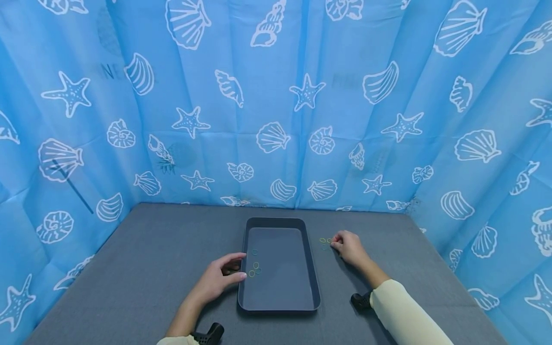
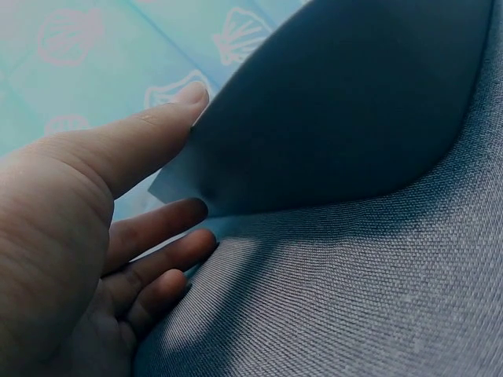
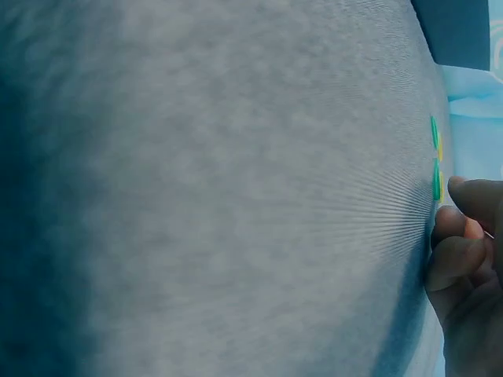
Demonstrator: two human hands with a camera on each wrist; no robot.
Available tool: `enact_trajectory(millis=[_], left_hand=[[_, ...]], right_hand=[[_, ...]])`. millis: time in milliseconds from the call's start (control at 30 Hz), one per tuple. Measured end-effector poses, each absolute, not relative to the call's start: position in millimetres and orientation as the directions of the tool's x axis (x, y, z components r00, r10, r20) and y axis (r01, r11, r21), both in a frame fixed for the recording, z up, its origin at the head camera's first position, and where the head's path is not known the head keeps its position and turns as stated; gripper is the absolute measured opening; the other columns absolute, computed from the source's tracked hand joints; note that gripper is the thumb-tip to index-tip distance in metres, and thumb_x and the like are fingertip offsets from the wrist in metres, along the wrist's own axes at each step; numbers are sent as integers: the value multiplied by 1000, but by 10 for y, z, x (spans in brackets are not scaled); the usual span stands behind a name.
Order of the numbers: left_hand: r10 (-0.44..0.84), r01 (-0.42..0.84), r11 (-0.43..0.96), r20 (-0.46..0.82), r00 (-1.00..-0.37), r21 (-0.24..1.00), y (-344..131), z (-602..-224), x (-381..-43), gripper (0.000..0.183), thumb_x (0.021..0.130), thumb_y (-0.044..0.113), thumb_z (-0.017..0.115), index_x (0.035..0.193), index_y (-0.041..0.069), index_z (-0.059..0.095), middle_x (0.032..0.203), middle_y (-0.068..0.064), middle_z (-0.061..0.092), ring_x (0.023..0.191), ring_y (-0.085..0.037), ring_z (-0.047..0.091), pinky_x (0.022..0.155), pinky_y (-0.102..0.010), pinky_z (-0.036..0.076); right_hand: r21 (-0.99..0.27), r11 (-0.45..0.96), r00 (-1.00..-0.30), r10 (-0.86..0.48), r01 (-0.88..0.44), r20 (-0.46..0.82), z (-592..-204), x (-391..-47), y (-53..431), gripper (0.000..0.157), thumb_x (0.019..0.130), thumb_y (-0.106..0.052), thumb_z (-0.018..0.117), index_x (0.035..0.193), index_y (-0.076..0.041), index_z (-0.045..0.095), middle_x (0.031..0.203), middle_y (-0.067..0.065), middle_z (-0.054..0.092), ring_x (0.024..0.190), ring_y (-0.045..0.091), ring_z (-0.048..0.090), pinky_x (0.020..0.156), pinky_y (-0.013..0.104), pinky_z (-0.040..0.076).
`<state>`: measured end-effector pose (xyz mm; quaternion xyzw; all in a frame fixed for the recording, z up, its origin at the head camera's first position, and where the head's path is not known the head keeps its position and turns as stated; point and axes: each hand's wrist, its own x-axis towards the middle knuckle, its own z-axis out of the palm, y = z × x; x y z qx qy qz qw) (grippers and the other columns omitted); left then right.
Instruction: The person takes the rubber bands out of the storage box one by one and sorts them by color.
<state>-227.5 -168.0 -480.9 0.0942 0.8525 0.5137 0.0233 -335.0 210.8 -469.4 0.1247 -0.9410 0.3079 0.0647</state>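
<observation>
A dark grey rectangular tray [image 1: 282, 306] stands on the table. My left hand [image 1: 217, 278] rests at its left side, thumb and index fingertips touching the rim; the left wrist view shows the thumb [image 2: 153, 141] on the edge and the other fingers low by the outer wall. Inside the tray lie thin yellow bands [image 1: 256, 265] and green bands [image 1: 255, 252], like small rubber bands. Right of the tray, my right hand [image 1: 349, 247] has its curled fingertips at a small group of yellow bands [image 1: 322, 240] and green bands [image 3: 436, 179]. I cannot tell whether they pinch one.
Grey cloth covers the table [image 1: 164, 249]. A blue curtain [image 1: 276, 105] with white shell and starfish prints encloses the back and both sides. Black devices are strapped at the left wrist [image 1: 211, 334] and right wrist [image 1: 361, 301].
</observation>
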Motion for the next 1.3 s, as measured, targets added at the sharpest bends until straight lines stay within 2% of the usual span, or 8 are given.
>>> enact_trajectory(millis=[200,433,500,667,733,900,1233,1300], left_hand=[[186,135,460,54,-981,877,-1684,-4808,-2278,48,74,38,65,119,29,50,113,5,52,96,-14,50,81,-40,39],[191,146,450,65,-979,881,-1689,-4805,-2273,48,73,38,65,118,29,50,113,4,52,96,-14,50,80,-39,39],[199,152,439,69,-978,886,-1671,-4720,-2225,48,75,35,65,119,24,50,114,-1,52,97,-17,50,80,-40,39],[203,153,438,69,-977,886,-1668,-4734,-2233,49,75,34,65,120,22,50,113,-3,52,96,-18,50,80,-41,39],[201,158,444,74,-977,882,-1686,-4824,-2282,49,74,38,65,120,25,50,112,1,53,95,-15,50,79,-39,39],[212,170,439,83,-974,882,-1687,-4822,-2281,51,74,37,64,121,23,49,113,1,53,95,-15,50,79,-39,40],[196,153,447,71,-978,882,-1694,-4825,-2288,50,74,38,65,119,25,50,112,3,53,95,-14,50,79,-38,39],[192,146,452,64,-979,880,-1693,-4827,-2290,49,73,38,65,119,27,50,112,4,53,95,-14,50,79,-38,39]], right_hand=[[-584,769,-964,-173,-261,203,-4643,-3394,2124,6,80,-7,61,75,-5,58,63,2,52,49,12,49,44,27,40],[-557,785,-961,-182,-270,209,-4564,-3488,2108,4,80,-9,60,77,-6,59,67,1,54,55,13,47,49,28,38],[-548,789,-959,-185,-276,216,-4542,-3515,2093,4,80,-10,61,77,-7,59,68,1,54,57,14,47,51,29,38],[-548,789,-958,-185,-277,218,-4475,-3555,2036,4,80,-11,60,80,-6,60,71,1,56,61,14,48,53,30,39],[-552,788,-959,-179,-273,219,-4448,-3565,1994,5,80,-11,61,80,-7,60,71,1,56,61,14,48,54,30,39],[-564,783,-962,-169,-263,214,-4367,-3601,1855,5,81,-12,60,81,-7,59,71,1,56,60,15,49,52,29,40],[-619,754,-976,-156,-219,155,-4175,-3690,1524,7,84,-15,56,83,-8,59,77,11,58,59,17,50,50,30,40],[-628,747,-975,-154,-220,159,-4151,-3707,1454,7,84,-15,57,83,-8,59,76,9,58,59,17,50,50,29,41]])
